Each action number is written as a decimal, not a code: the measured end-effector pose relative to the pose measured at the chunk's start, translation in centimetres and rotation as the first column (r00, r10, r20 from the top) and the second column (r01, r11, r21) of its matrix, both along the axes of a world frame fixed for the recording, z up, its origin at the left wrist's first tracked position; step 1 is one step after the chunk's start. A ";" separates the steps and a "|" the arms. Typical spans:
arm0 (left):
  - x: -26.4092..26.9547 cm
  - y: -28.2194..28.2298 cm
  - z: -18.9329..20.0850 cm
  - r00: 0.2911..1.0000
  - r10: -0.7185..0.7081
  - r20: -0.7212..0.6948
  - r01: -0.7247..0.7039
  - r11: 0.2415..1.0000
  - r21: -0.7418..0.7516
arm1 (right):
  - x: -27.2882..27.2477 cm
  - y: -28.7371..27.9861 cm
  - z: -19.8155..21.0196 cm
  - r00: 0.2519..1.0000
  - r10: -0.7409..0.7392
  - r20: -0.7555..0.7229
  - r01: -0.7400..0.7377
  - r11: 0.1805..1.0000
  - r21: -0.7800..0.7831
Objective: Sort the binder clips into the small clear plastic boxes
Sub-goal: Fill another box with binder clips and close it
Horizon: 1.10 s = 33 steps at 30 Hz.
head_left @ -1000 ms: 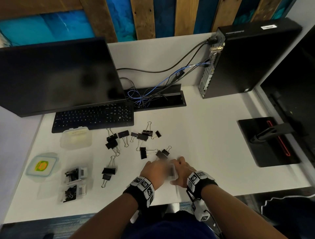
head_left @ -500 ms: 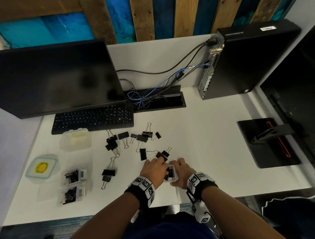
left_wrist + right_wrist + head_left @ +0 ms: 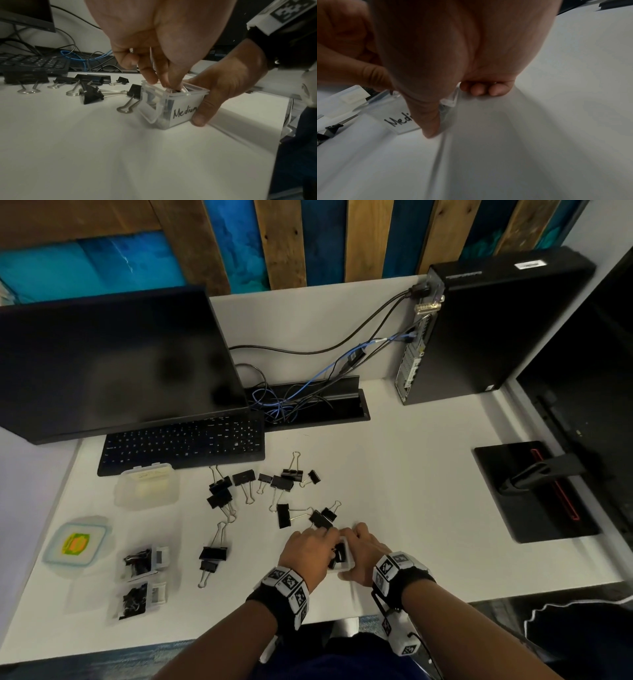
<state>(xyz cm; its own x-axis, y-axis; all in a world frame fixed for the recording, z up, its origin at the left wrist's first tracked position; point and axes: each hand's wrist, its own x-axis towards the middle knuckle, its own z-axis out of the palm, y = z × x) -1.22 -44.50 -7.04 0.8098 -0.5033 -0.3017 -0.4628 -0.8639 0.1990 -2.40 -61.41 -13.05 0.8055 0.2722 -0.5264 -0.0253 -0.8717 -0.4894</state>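
The right hand (image 3: 228, 81) is gripping a small clear box (image 3: 173, 108) labelled "Medium", thumb on the label side, as it is standing on the white desk (image 3: 411, 491) near its front edge. The left hand (image 3: 154, 40) is reaching its bunched fingers (image 3: 149, 73) down into the open box; what they are holding cannot be told. Loose binder clips (image 3: 284, 484) are lying scattered just beyond.

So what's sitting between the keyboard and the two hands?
In the head view, loose black binder clips lie scattered on the white desk between the keyboard and the hands.
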 end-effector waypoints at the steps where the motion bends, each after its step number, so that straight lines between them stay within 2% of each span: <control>1: -0.1 0.1 -0.1 1.000 -0.001 0.016 0.001 1.000 0.004 | 0.0 0.0 0.0 1.000 0.001 -0.004 -0.001 1.000 -0.002; 7: 0.0 0.2 0.1 0.993 -0.116 -0.016 0.117 0.972 0.205 | 0.1 0.1 0.1 1.000 0.005 -0.007 -0.005 1.000 -0.018; 12: 0.1 -0.7 0.6 0.993 -0.117 -0.016 0.117 0.953 0.280 | 0.1 0.2 0.0 1.000 0.001 -0.002 -0.001 1.000 -0.027; 17: -0.3 -0.4 0.6 0.995 -0.090 -0.051 0.099 0.966 0.240 | 0.1 0.1 -0.1 1.000 0.002 -0.009 -0.002 1.000 -0.024; 25: 0.1 -0.5 1.0 0.996 -0.062 -0.063 0.076 0.962 0.263 | 0.2 0.1 -0.2 1.000 0.005 0.001 -0.005 1.000 -0.016; 33: 0.0 -0.2 0.2 0.999 -0.041 0.010 0.038 0.979 0.200 | 0.1 0.1 -0.1 1.000 0.002 0.008 -0.002 1.000 -0.010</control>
<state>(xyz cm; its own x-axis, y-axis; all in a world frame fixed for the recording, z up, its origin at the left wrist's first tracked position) -1.24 -44.65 -6.82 0.7952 -0.4655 -0.3886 -0.4988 -0.8665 0.0174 -2.26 -61.30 -13.18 0.8091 0.2686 -0.5226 -0.0192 -0.8768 -0.4804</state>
